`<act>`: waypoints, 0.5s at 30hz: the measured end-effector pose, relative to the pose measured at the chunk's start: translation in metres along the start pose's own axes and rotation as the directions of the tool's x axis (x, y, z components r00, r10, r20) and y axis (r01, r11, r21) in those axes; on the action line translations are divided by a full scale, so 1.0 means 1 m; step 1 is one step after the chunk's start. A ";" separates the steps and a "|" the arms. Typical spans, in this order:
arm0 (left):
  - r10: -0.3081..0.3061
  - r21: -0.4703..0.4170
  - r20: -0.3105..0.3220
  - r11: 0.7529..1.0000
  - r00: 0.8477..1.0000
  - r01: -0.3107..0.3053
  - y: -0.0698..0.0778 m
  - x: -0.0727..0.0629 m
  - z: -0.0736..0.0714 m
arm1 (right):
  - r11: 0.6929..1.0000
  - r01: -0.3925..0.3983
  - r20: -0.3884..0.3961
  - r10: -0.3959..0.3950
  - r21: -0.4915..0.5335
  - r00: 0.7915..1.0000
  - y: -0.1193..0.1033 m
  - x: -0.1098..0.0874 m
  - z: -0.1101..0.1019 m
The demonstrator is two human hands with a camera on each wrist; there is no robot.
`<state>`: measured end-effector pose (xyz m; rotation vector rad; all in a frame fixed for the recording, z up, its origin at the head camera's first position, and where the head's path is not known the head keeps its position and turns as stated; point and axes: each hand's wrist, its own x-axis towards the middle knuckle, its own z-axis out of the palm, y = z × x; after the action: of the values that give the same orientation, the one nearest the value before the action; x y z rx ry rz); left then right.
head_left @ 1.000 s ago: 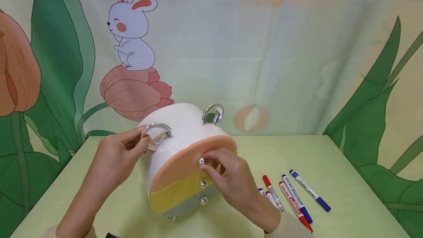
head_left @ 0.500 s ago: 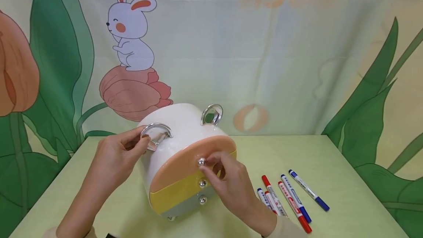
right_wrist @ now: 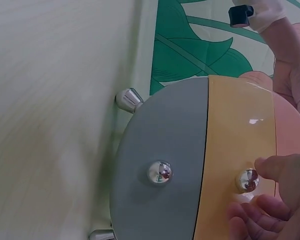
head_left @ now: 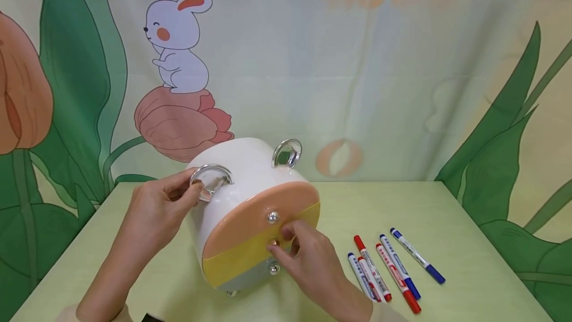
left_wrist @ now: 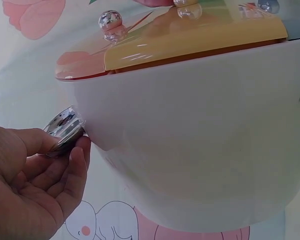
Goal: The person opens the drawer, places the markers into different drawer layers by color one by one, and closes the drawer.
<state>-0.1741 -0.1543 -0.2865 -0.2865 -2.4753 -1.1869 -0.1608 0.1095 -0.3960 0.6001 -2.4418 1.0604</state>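
A white rounded box [head_left: 237, 163] with orange, yellow and grey drawer fronts stands on the table. My left hand [head_left: 158, 207] pinches the silver ear-shaped ring [left_wrist: 65, 131] on its left side. At the yellow drawer front [head_left: 237, 261], my right hand [head_left: 313, 262] has its thumb and forefinger curled round the middle silver knob [right_wrist: 247, 180]. The fingers partly cover this knob in the head view. Above it the orange front's knob [head_left: 273, 217] is bare. The grey front's knob [right_wrist: 160, 172] lies below the right hand, untouched. In the left wrist view a thin dark gap runs under the yellow front's edge.
Several red and blue markers lie to the right of the box, among them a blue marker [head_left: 417, 256] and a red marker [head_left: 397, 278]. A second silver ring [head_left: 287, 153] rises from the box's far side. A printed curtain [head_left: 389, 88] hangs behind the table [head_left: 473, 242].
My right hand has let go of the orange front's knob and moved down to the yellow front's knob. The left hand keeps its hold on the ring; the box stays put.
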 end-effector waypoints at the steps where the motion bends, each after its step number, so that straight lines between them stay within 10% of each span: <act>1: 0.001 0.000 -0.002 1.000 1.000 -0.001 0.000 0.000 0.000 | 1.000 -0.002 0.007 0.003 -0.012 1.000 -0.001 -0.001 0.000; 15: -0.018 -0.007 0.001 1.000 1.000 0.018 0.000 -0.001 0.001 | 0.996 -0.014 0.017 0.012 0.089 1.000 -0.002 -0.005 0.011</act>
<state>-0.1738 -0.1537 -0.2872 -0.2674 -2.4806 -1.2028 -0.1572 0.1013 -0.4040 0.6246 -2.4260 1.1797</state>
